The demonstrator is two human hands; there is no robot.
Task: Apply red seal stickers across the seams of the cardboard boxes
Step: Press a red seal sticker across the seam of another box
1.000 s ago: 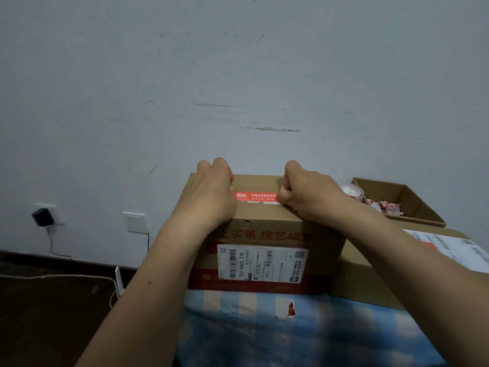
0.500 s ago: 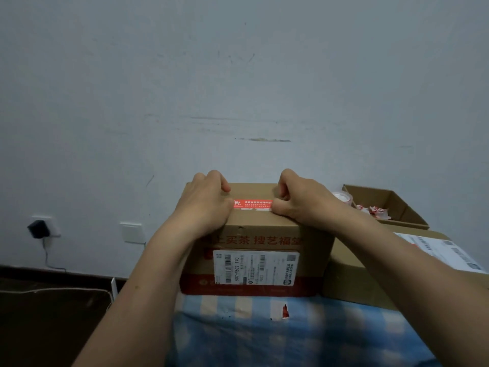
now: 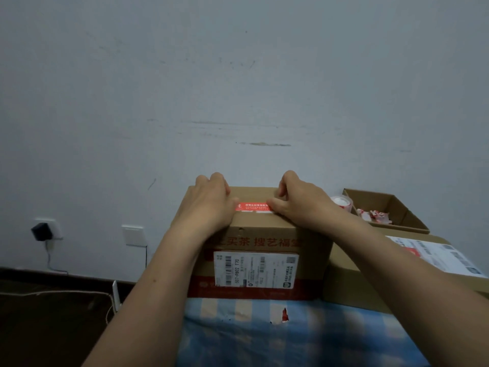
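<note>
A brown cardboard box (image 3: 264, 234) with red print and a white barcode label stands on a blue checked cloth. A red seal sticker (image 3: 252, 207) lies flat across its top near the front edge. My left hand (image 3: 209, 205) rests on the box top, its thumb on the sticker's left end. My right hand (image 3: 299, 200) presses the sticker's right end with the thumb, and its bent fingers arch over the box top. The seam under the sticker and both of its ends are hidden by my hands.
A lower cardboard box (image 3: 352, 284) with a white shipping label (image 3: 436, 255) lies to the right. Behind it an open box (image 3: 397, 207) holds red-and-white paper scraps (image 3: 373, 215), with a tape roll (image 3: 341, 202) beside it. The wall stands close behind. A plugged socket (image 3: 45, 229) is at the left.
Both hands stayed on the sticker's ends. The right fingers have loosened from a tight curl into an arch, and the sticker now lies flat on the box top.
</note>
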